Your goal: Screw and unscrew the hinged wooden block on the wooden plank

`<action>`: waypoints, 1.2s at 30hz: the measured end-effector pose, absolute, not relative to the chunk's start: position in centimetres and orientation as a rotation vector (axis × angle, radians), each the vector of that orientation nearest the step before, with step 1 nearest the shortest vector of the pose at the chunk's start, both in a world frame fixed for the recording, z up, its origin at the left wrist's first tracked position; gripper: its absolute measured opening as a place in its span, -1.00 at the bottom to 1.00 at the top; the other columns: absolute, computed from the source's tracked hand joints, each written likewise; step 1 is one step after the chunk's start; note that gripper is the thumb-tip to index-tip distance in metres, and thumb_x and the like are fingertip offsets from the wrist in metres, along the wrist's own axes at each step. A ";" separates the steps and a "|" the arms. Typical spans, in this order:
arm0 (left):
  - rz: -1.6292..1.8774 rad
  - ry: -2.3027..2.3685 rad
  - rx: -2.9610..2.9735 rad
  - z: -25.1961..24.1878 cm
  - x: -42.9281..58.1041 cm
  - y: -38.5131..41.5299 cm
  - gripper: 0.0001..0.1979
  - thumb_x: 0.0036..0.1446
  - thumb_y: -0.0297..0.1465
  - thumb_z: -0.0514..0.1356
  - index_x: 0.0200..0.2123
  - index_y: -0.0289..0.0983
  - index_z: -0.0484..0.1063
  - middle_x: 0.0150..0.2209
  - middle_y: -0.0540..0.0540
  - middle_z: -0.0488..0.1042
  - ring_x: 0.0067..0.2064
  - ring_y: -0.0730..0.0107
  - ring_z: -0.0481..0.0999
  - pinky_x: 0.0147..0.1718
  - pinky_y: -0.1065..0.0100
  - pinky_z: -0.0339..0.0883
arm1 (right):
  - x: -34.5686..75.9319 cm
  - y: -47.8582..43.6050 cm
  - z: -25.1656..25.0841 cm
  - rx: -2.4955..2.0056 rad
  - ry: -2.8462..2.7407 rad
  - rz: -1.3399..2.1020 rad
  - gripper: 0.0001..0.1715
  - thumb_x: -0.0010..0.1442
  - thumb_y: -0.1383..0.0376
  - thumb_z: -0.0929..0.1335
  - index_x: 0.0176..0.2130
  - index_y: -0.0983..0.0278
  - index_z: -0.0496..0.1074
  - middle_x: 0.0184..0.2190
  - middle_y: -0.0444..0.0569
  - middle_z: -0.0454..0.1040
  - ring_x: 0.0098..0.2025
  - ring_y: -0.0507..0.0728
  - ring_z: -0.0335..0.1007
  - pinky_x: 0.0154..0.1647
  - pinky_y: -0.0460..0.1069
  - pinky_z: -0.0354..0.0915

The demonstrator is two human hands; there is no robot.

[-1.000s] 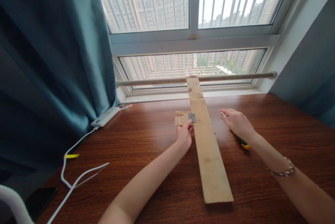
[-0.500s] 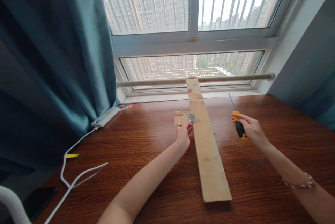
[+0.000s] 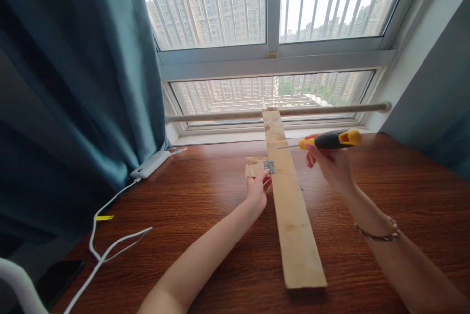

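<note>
A long pale wooden board [image 3: 293, 226] lies lengthwise on the brown table. A small metal hinge [image 3: 269, 166] spans its left edge and a short wooden piece [image 3: 253, 167] beside it. My left hand [image 3: 257, 191] is closed at the hinge, the thumb pressing its lower edge and the other fingers partly hidden below. In my right hand [image 3: 330, 164] is a screwdriver [image 3: 332, 139] with a black and yellow handle. Its thin shaft points left and hangs over the board, apart from the hinge.
A small dark object [image 3: 300, 186], perhaps a screw, lies by the board's right edge. At left are a white power strip [image 3: 150, 164] with a white cable [image 3: 93, 235], a dark flat device [image 3: 58, 275] and a blue curtain [image 3: 91, 59]. A rail [image 3: 330, 109] crosses before the window.
My right hand has moved left and up, turning the screwdriver from pointing away to pointing left, its tip now over the board. My left hand stays at the hinge.
</note>
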State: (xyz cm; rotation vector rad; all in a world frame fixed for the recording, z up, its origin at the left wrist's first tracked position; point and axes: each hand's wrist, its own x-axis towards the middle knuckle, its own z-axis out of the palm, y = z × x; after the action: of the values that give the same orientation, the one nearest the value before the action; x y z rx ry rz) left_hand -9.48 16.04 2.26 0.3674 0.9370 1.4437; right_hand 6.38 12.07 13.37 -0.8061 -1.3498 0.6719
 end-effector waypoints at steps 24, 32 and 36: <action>1.443 0.949 0.362 2.9 -9.4 15.8 -0.80 -0.17 -0.58 0.29 -0.40 -0.30 0.39 -0.44 -0.03 0.51 -0.48 0.52 0.46 -0.43 0.45 0.32 | 5.7 12.5 12.6 -1.187 -1.491 0.377 -0.61 0.06 0.03 0.36 -0.48 0.32 0.45 -0.73 -0.15 0.32 -0.65 0.04 0.28 -0.60 -0.07 0.19; 1.440 0.930 0.361 2.9 -9.4 15.6 -0.78 -0.18 -0.58 0.31 -0.40 -0.30 0.38 -0.42 -0.03 0.51 -0.46 0.51 0.46 -0.40 0.45 0.33 | 6.0 11.7 13.5 -0.991 -1.522 0.843 -0.63 0.01 0.16 0.42 -0.20 0.29 0.35 -0.40 -0.10 0.45 -0.63 -0.06 0.19 -0.71 -0.13 0.10; 1.442 0.925 0.369 2.8 -9.4 15.6 -0.78 -0.19 -0.56 0.32 -0.41 -0.31 0.38 -0.42 -0.04 0.51 -0.44 0.50 0.47 -0.39 0.44 0.33 | 6.0 11.3 13.8 -0.801 -1.482 1.012 -0.46 0.03 0.26 0.42 -0.02 0.22 0.19 -0.24 -0.05 0.47 -0.63 -0.08 0.23 -0.66 -0.12 0.23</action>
State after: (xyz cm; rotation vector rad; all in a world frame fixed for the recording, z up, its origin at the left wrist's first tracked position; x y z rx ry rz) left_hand -9.40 15.65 2.79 0.3687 0.9254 1.4423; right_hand 5.97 11.34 13.83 -0.8007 -1.4815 1.0122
